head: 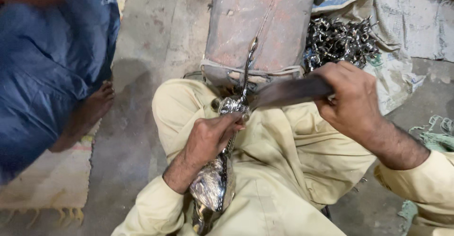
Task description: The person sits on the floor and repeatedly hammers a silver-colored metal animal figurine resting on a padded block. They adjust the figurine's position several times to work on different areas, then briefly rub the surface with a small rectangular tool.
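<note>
Far left: another person in blue cloth (47, 61), bare foot (92, 106) on the concrete floor (142, 37), beside a fringed mat (52, 184). Not part of the work.

Centre-left: left hand (208, 139), fingers wrapped tight round the shiny cast-metal piece (222, 170). Piece is long & ornate: broad polished end low in the lap, thin curved tip resting up against the worn reddish block (257, 28) in front of the knees. Thumb pressed near the knobbly mid section.

Centre-right: right hand (350, 99), fingers closed in a full fist round the handle end of a flat dark file (288, 92); file's far end meets the piece just above the left hand. Blade looks motion-blurred.

To do this well, my judgement: keep the tip braced on the block so the piece can't chatter, file flat to the surface, strokes directed away from left thumb, which sits v. close to the contact pt.

Right: heap of similar bright metal castings (340, 40) on a pale woven sack (402, 70), behind right hand. Green netting (437, 134) at far right edge.
</note>
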